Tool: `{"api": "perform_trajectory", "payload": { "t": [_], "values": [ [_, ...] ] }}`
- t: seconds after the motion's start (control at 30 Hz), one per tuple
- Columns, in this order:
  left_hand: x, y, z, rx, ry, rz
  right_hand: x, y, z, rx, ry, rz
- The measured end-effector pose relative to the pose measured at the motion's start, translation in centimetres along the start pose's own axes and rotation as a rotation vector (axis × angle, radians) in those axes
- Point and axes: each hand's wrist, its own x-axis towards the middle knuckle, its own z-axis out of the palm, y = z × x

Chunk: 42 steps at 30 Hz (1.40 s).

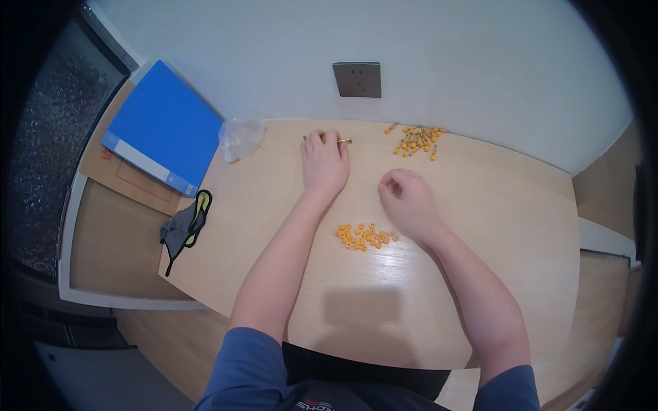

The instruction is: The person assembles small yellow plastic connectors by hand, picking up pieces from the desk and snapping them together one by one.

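Note:
My left hand (325,164) rests near the back of the table with its fingers curled down over a few thin, brass-coloured screws (345,141). Their ends poke out on both sides of the fingers; the fingertips are mostly hidden. To the right and nearer, my right hand (410,205) is closed, thumb against bent fingers, above the table. Whatever it pinches, if anything, cannot be made out. Between my forearms lies a loose group of small yellow rings (363,236). Behind my right hand is a pile of yellow-headed screws (416,141), some lying apart from the rest.
A clear plastic bag (240,139) lies at the back left of the wooden table (480,198). Beside it a blue binder (166,123) leans on a brown cardboard piece (130,179). A grey and black cloth item (184,231) hangs over the left edge. A wall socket (358,80) is behind.

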Motion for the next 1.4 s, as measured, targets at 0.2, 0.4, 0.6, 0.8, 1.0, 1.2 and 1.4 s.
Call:
{"api": "perform_trajectory", "payload": {
  "t": [0.2, 0.4, 0.6, 0.8, 1.0, 1.2, 1.4],
  "values": [
    [0.0, 0.0, -0.2, -0.050, 0.003, -0.009, 0.1, 0.3, 0.2, -0.002, -0.009, 0.019],
    [0.1, 0.0, -0.4, -0.064, -0.031, -0.051, 0.2, 0.2, 0.2, 0.006, -0.021, 0.026],
    [0.2, -0.3, 0.0, -0.188, 0.027, -0.091, 0.1, 0.2, -0.1, -0.003, -0.019, 0.027],
    [1.3, -5.4, -0.9, -0.440, 0.155, -0.217, 0.2, -0.1, 0.1, 0.016, -0.030, 0.025],
    [0.9, -10.2, -3.9, -0.655, 0.023, -0.254, 0.2, 0.3, 0.2, 0.058, -0.017, 0.045],
    [1.6, -11.3, -4.2, -0.456, -0.072, 0.081, 0.3, -0.2, 0.3, 0.044, -0.025, 0.064],
    [2.4, -12.5, -3.5, -0.393, -0.101, 0.052, 0.0, -0.1, 0.6, 0.054, -0.012, 0.082]
  ]
}}
